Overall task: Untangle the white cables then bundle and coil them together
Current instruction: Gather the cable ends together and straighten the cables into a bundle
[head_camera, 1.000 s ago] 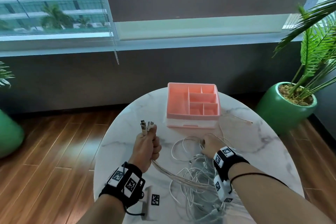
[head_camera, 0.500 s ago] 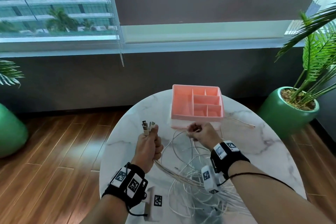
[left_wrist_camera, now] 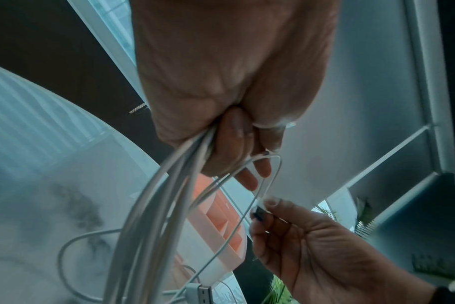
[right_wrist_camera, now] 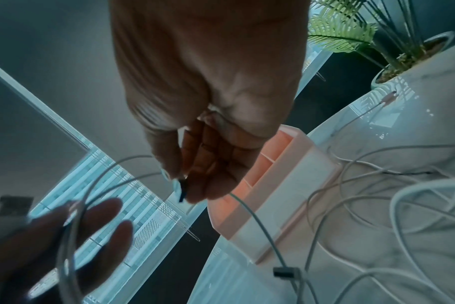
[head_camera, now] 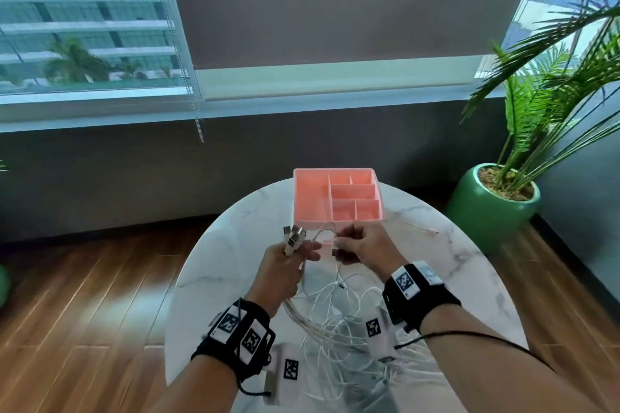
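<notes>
My left hand (head_camera: 283, 266) is raised over the table and grips a bundle of white cables (left_wrist_camera: 153, 216), whose plug ends (head_camera: 293, 238) stick up above the fist. Two of its fingers stretch out toward the right hand. My right hand (head_camera: 364, 245) is close beside it and pinches one cable's dark-tipped end (right_wrist_camera: 182, 191) between thumb and fingers. A thin loop of that cable (head_camera: 324, 230) arcs between the two hands. The rest of the white cables lie in a loose tangle (head_camera: 349, 332) on the marble table (head_camera: 228, 245) under my wrists.
A pink compartment organizer (head_camera: 310, 198) stands just beyond my hands at the table's far edge. One loose cable end (head_camera: 432, 231) lies to the right. A tag card (head_camera: 291, 369) lies near the front. A green potted palm (head_camera: 486, 211) stands on the floor to the right.
My right hand lifted off the tangle on the table and came up and left to meet the left hand, bringing a cable end. The left hand's outer fingers stretched out.
</notes>
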Demonstrator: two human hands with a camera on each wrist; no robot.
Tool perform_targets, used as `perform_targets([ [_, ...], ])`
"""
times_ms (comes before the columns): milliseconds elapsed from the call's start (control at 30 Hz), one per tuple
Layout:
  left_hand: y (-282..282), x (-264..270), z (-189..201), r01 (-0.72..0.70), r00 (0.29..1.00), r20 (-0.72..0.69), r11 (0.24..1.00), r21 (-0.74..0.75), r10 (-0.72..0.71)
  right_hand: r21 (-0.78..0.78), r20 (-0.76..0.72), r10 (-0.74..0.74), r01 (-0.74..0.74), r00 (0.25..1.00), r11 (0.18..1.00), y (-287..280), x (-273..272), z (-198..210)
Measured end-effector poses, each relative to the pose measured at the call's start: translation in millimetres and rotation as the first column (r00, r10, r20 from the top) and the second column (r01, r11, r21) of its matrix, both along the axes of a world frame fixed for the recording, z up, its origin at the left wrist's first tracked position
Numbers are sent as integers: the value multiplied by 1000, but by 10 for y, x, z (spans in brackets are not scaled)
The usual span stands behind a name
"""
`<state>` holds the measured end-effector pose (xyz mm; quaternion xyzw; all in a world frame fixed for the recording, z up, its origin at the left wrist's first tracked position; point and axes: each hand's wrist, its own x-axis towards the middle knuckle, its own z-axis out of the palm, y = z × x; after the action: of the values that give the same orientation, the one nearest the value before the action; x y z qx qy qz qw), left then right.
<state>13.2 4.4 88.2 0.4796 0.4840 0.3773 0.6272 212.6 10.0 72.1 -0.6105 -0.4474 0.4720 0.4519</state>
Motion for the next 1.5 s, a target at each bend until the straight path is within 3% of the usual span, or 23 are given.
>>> perform_targets([
  [67,-20,64,30,12,999,-51,998,54,-10,-64,36,37,-35,999,997,-78,11,-39],
  [233,-98,204,144,104,995,-6,985,139,-104,-156,255,159,-122,954,980,-218,-29,-59],
  [300,-105,230,130,137,990,-39,981,139,-133,-179,160,122,-93,979,979,-215,-57,38],
  [367,-89,239,53,152,985,-90,984,90,-144,-193,-91,33,-50,995,980,-212,-66,170],
  [467,-82,246,-9,150,985,-87,988,34,-146,-157,-390,4,-71,921,985,-227,-17,322],
  [500,-76,254,-18,155,985,-84,988,24,-153,-150,-398,13,-79,917,985,-238,6,349],
  [633,-53,275,-48,198,975,-101,980,13,-196,-96,-187,-23,5,982,995,-275,75,380],
  [733,-60,279,-23,182,978,-112,982,46,-176,-85,-196,-69,53,978,995,-302,138,408],
  [800,-10,252,-41,82,994,-76,996,38,-79,-102,-224,-112,91,968,991,-320,213,454],
  [900,94,145,-84,-103,989,99,993,-62,108,-153,-239,-215,182,947,971,-319,440,485],
  [967,133,77,-83,-161,964,197,981,-106,179,-231,-140,-317,281,938,932,-343,661,422],
  [1067,145,34,-23,-185,919,327,973,-137,220,-371,99,-467,468,879,802,-403,980,166],
  [1100,152,34,-6,-184,908,355,973,-142,224,-389,197,-463,502,864,772,-430,1063,65],
  [1167,163,56,10,-178,901,373,974,-141,219,-459,444,-253,461,859,760,-469,1174,-144],
  [1200,164,77,17,-169,904,374,976,-136,208,-433,584,-184,496,790,753,-466,1185,-200],
  [1267,155,129,38,-142,912,369,982,-122,178,-251,638,-320,582,700,773,-474,996,-77],
  [1300,148,155,50,-129,916,367,985,-112,161,-87,609,-410,571,679,816,-479,880,-6],
  [1333,136,178,62,-114,921,363,988,-102,143,18,549,-426,499,719,866,-458,731,85],
  [1400,125,226,60,-62,933,349,995,-78,85,-10,310,-251,267,917,964,-403,413,279],
  [1433,116,251,52,-22,942,332,998,-63,41,-74,155,-160,173,975,982,-352,283,334],
  [1500,79,288,27,72,963,261,997,-26,-63,-144,-118,-96,78,988,986,-233,109,418],
])
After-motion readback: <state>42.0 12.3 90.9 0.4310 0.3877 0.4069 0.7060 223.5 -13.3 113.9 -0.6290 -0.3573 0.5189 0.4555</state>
